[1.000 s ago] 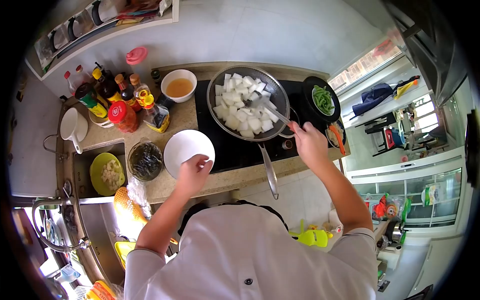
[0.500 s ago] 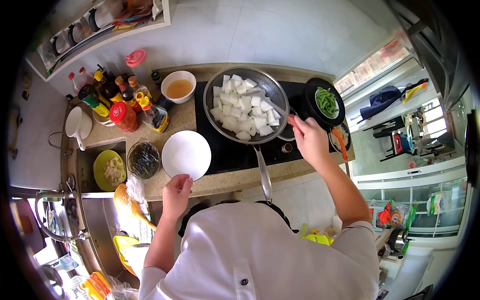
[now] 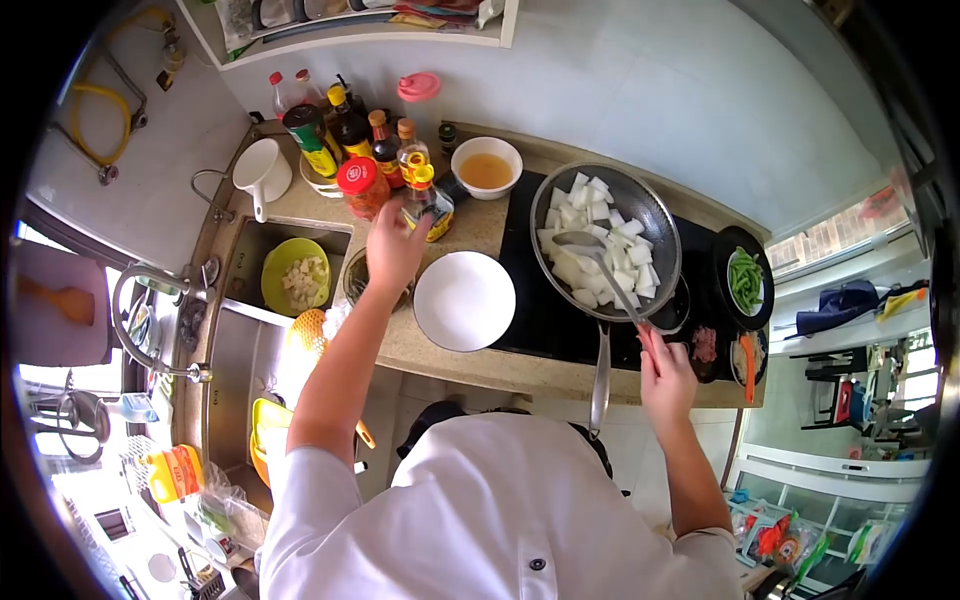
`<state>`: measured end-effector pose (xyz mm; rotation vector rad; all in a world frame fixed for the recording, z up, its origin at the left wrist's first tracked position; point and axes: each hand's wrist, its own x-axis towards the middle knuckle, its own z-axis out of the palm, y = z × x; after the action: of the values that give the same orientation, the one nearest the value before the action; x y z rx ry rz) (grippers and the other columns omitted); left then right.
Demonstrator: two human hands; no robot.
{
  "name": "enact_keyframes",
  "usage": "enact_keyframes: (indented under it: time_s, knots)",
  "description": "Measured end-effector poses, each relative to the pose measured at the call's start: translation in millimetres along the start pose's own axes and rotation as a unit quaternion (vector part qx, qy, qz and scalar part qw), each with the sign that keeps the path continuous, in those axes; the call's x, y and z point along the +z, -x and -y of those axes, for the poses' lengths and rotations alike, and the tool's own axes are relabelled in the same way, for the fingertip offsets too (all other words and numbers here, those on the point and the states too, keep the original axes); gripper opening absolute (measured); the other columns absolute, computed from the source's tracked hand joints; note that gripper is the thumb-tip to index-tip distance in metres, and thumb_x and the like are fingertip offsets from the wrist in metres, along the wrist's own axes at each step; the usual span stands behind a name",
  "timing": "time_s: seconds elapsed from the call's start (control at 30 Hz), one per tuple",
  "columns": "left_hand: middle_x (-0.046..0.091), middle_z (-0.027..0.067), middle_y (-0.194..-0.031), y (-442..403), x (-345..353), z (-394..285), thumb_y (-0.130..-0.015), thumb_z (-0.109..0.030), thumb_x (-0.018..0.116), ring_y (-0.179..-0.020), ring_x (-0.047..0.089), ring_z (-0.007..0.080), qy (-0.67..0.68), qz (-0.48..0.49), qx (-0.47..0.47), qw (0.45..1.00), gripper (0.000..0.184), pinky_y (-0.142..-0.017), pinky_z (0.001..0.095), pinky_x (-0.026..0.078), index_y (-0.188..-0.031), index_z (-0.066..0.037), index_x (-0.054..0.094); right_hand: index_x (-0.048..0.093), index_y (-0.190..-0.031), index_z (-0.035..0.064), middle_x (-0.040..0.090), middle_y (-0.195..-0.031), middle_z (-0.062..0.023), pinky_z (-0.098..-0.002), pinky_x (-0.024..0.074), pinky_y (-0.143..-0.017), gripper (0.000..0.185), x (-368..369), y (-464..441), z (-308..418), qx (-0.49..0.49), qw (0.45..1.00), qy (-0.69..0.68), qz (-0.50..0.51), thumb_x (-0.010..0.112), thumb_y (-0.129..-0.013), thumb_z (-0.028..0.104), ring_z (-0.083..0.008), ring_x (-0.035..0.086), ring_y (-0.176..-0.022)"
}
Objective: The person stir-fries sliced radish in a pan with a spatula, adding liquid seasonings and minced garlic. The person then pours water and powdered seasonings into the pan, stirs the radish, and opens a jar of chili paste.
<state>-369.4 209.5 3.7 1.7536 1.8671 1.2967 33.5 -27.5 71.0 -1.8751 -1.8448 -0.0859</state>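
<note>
My right hand (image 3: 667, 378) is closed round the red handle of a metal spatula (image 3: 620, 285), whose head rests among white chunks (image 3: 590, 215) in the large frying pan (image 3: 665, 225). The pan sits on the black cooktop (image 3: 530, 342). My left hand (image 3: 396, 245) is raised over the counter, fingers apart, beside a yellow-capped bottle (image 3: 430, 205) and below a red-lidded jar (image 3: 362, 187). Whether its fingertips touch the bottle is unclear. Right of this hand stands an empty white bowl (image 3: 465, 302). A glass bowl (image 3: 357, 280) is partly hidden behind the left hand.
Behind are dark sauce bottles (image 3: 350, 130) and a bowl of orange-brown liquid (image 3: 487, 168). On the left, a green bowl (image 3: 297, 275) sits in the sink (image 3: 245, 262), near a white pot (image 3: 262, 172). Green beans (image 3: 745, 280) lie on a plate at the right.
The view has shifted left. My left hand has moved from the white bowl's near edge up to the bottles, its fingers spreading. My right hand still holds the spatula, now lower in the view.
</note>
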Motion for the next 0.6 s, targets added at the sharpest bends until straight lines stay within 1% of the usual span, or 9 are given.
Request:
enact_keyframes:
  time_s: [0.07, 0.1, 0.2, 0.27, 0.37, 0.43, 0.47, 0.53, 0.6]
  knots:
    - [0.070, 0.0179, -0.084, -43, 20, -4, -0.083, -0.034, 0.082, -0.079, 0.069, 0.0355, -0.014, -0.022, 0.023, 0.999, 0.053, -0.072, 0.0450, 0.054, -0.120, 0.000, 0.066, 0.065, -0.134, 0.0124, 0.065, -0.095, -0.0094, -0.0440, 0.0545, -0.072, 0.048, 29, 11, -15, 0.009, 0.998, 0.069, 0.009, 0.073, -0.087, 0.010, -0.0318, 0.066, -0.085]
    - [0.071, 0.0196, -0.087, -61, 28, -4, -0.083, -0.036, 0.082, -0.082, 0.070, 0.0370, -0.037, 0.005, 0.012, 0.999, 0.052, -0.074, 0.0456, 0.055, -0.116, 0.000, 0.068, 0.064, -0.137, 0.0134, 0.066, -0.098, -0.0092, -0.0438, 0.0541, -0.077, 0.052, 38, 16, -27, 0.026, 0.996, 0.076, 0.025, 0.074, -0.086, 0.010, -0.0321, 0.065, -0.093]
    - [0.073, 0.0229, -0.094, -89, 33, -5, -0.082, -0.039, 0.082, -0.090, 0.071, 0.0401, -0.073, 0.064, -0.007, 0.995, 0.046, -0.078, 0.0478, 0.056, -0.104, 0.000, 0.071, 0.064, -0.134, 0.0091, 0.067, -0.101, -0.0103, -0.0465, 0.0530, -0.081, 0.052, 51, 21, -46, 0.038, 0.995, 0.092, 0.022, 0.075, -0.084, 0.010, -0.0348, 0.065, -0.096]
    - [0.073, 0.0214, -0.090, -92, 36, 4, -0.079, -0.033, 0.081, -0.087, 0.071, 0.0407, -0.069, 0.072, 0.016, 0.995, 0.038, -0.076, 0.0485, 0.056, -0.099, -0.002, 0.072, 0.064, -0.132, 0.0068, 0.068, -0.104, -0.0111, -0.0478, 0.0521, -0.084, 0.052, 46, 19, -43, 0.032, 0.995, 0.098, 0.012, 0.077, -0.083, 0.010, -0.0363, 0.064, -0.096]
    - [0.072, 0.0189, -0.084, -87, 32, -2, -0.079, -0.025, 0.082, -0.080, 0.071, 0.0378, 0.005, 0.040, 0.080, 0.996, 0.030, -0.070, 0.0448, 0.056, -0.097, -0.002, 0.073, 0.064, -0.128, 0.0020, 0.068, -0.108, -0.0133, -0.0493, 0.0508, -0.087, 0.051, 29, -5, -11, 0.014, 0.997, 0.075, -0.025, 0.079, -0.080, 0.011, -0.0389, 0.063, -0.097]
    - [0.071, 0.0161, -0.080, -77, 0, -57, -0.081, -0.021, 0.082, -0.069, 0.070, 0.0327, 0.066, 0.020, 0.135, 0.988, 0.026, -0.064, 0.0396, 0.055, -0.095, -0.002, 0.073, 0.063, -0.126, -0.0020, 0.068, -0.111, -0.0166, -0.0487, 0.0505, -0.090, 0.051, 17, -30, 28, -0.011, 0.998, -0.002, -0.065, 0.081, -0.080, 0.012, -0.0400, 0.063, -0.101]
    - [0.070, 0.0147, -0.077, -73, -13, -83, -0.082, -0.022, 0.083, -0.066, 0.069, 0.0303, 0.038, 0.007, 0.173, 0.984, 0.026, -0.061, 0.0385, 0.054, -0.093, -0.001, 0.073, 0.063, -0.126, -0.0034, 0.068, -0.113, -0.0184, -0.0479, 0.0507, -0.091, 0.052, 14, -44, 50, -0.023, 0.995, -0.049, -0.079, 0.082, -0.080, 0.013, -0.0400, 0.063, -0.103]
    - [0.070, 0.0101, -0.072, -55, -42, -144, -0.082, -0.011, 0.082, -0.060, 0.066, 0.0177, 0.032, 0.005, 0.227, 0.973, 0.017, -0.058, 0.0311, 0.052, -0.092, 0.000, 0.073, 0.060, -0.128, -0.0054, 0.066, -0.119, -0.0221, -0.0472, 0.0502, -0.097, 0.057, 15, -74, 91, -0.067, 0.982, -0.148, -0.094, 0.083, -0.080, 0.017, -0.0403, 0.063, -0.109]
    - [0.068, 0.0105, -0.069, -35, -58, -186, -0.083, -0.014, 0.083, -0.058, 0.064, 0.0186, 0.052, 0.032, 0.272, 0.960, 0.020, -0.057, 0.0319, 0.051, -0.088, 0.001, 0.071, 0.055, -0.134, -0.0045, 0.064, -0.124, -0.0234, -0.0475, 0.0499, -0.100, 0.067, 16, -108, 125, -0.128, 0.964, -0.208, -0.105, 0.085, -0.079, 0.020, -0.0417, 0.063, -0.112]
